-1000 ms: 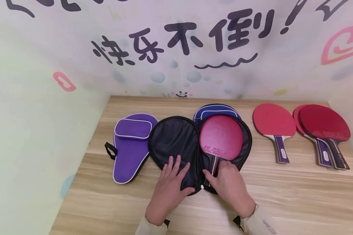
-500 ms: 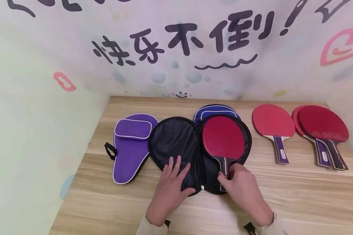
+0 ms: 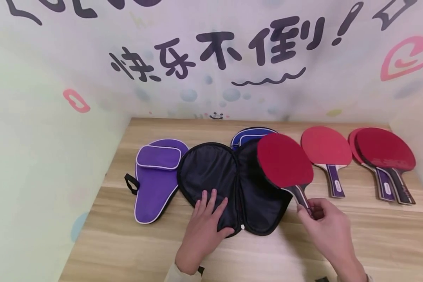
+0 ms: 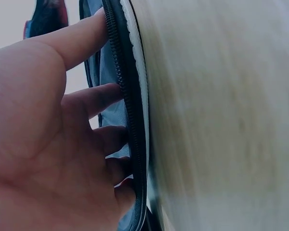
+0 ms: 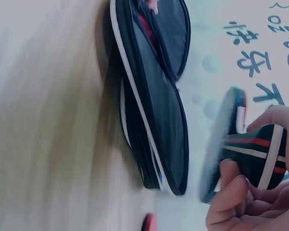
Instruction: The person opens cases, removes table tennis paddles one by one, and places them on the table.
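Observation:
My right hand (image 3: 333, 231) grips a table tennis paddle (image 3: 285, 160) by its dark handle, with the red face up. The paddle is raised over the right half of an unzipped black-lined paddle case (image 3: 264, 211) and tilts to the upper left. In the right wrist view the striped handle (image 5: 253, 154) sits between thumb and fingers. My left hand (image 3: 206, 231) rests with fingers spread on the case's left half (image 3: 208, 164). The left wrist view shows those fingers (image 4: 98, 98) touching the lining beside the zipper edge (image 4: 127, 96).
On the left lies a purple paddle case (image 3: 158, 184) with a black strap. A blue case (image 3: 253, 132) is partly under the black one. To the right are a red paddle (image 3: 326, 147) and two overlapping paddles (image 3: 385, 150). A printed wall (image 3: 211, 86) stands behind the table.
My right hand has lifted the paddle out of the case's right half and carried it to the right, tilting it. My left hand has stayed on the case.

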The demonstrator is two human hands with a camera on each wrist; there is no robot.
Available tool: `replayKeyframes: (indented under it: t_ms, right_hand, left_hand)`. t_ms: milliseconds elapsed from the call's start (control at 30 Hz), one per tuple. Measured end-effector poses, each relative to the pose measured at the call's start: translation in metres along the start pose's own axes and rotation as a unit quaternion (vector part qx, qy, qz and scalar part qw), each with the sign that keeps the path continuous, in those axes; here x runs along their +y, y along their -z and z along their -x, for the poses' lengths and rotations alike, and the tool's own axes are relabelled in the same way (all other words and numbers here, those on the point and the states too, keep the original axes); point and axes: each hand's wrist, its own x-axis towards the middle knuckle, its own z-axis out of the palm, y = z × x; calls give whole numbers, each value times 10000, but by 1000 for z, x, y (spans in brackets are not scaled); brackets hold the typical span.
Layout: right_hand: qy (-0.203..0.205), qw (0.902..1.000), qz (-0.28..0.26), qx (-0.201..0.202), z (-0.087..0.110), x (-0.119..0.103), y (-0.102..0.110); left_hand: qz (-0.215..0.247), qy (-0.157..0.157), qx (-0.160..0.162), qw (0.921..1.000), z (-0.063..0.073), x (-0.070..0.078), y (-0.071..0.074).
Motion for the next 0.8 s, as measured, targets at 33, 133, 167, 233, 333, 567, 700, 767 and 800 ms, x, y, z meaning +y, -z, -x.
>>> replayKeyframes:
  t_ms: [33,133,167,233,333,567,700,767,800]
  right_hand:
    - [3,9999,-53,141,-2,1,2]
    - [5,9982,-125,583,-16,7,10]
    - [-10,9975,-86,707,-22,9,13]
    - [-149,9963,93,839,-35,16,20]
    - [-280,9954,478,784,-54,31,28]
    - [-226,9930,1141,185,-83,66,31]
    - [-302,9917,1248,2,-88,79,30]
    - [-358,9910,1290,-78,-89,83,29]
    - [-376,9905,1321,-117,-90,85,30]
  left_hand:
    - [-14,9,2,10000,1,0,0]
    - [-32,3,33,10000,3,-1,-1]
    - [-28,-6,48,10000,3,-1,-2]
    - [-40,-35,70,10000,2,-1,-2]
    - [-49,-50,96,9999,2,-1,-2]
    - [-15,19,440,9990,5,-1,5]
    - [-13,204,1097,9938,10,-2,15]
    - [75,400,1511,9877,13,-4,20]
    - [127,506,1739,9834,14,-5,21]
